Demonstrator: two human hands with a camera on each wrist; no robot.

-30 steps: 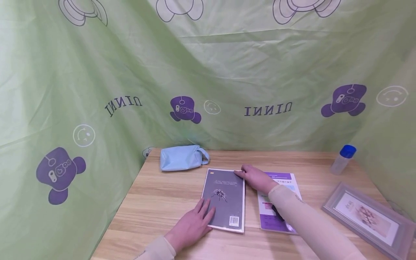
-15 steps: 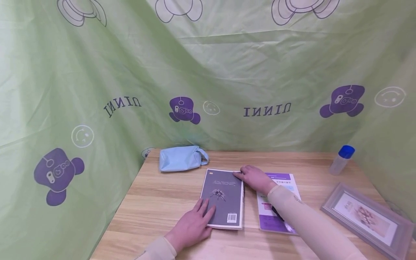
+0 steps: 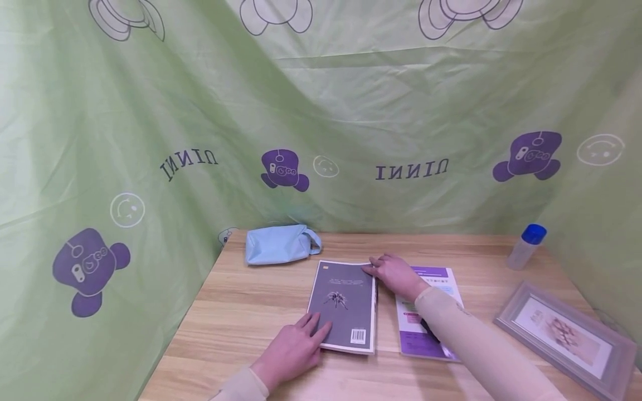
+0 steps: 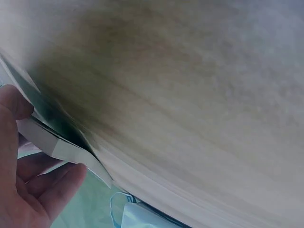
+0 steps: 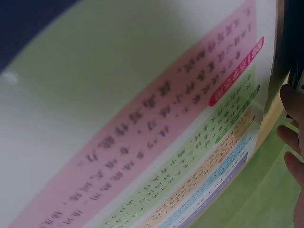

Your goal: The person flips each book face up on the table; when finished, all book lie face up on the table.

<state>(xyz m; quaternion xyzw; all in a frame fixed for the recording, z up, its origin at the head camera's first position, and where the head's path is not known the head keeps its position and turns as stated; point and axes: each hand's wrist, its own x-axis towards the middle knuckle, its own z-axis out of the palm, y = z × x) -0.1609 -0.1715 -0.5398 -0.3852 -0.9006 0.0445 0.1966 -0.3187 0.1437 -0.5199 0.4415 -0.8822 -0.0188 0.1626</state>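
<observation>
- Gray book, spider cover up, sits mid-tabletop, just left of the purple-and-white book; a strip of bare wood between them.
- Left grip: pinching the gray book's left side toward the near end; left wrist view shows thumb and fingers on opposite faces of the edge.
- Right grip: fingertips touch the far right corner. Pinching or merely resting: cannot tell; right wrist view cuts the hand off.
- Dark gap beside the left thumb; cover and pages may be slightly parted. Better to take the full thickness, else the cover could fold back.
- The two contacts lie roughly on a diagonal, judged good for controlling twist. Suggest both sides work at an even pace, with light pressure on the soft cover.
- Right forearm passes over the purple-and-white book; keep it high enough not to drag that one.
- Light blue pouch stands near the far left corner; allow clearance there.
</observation>
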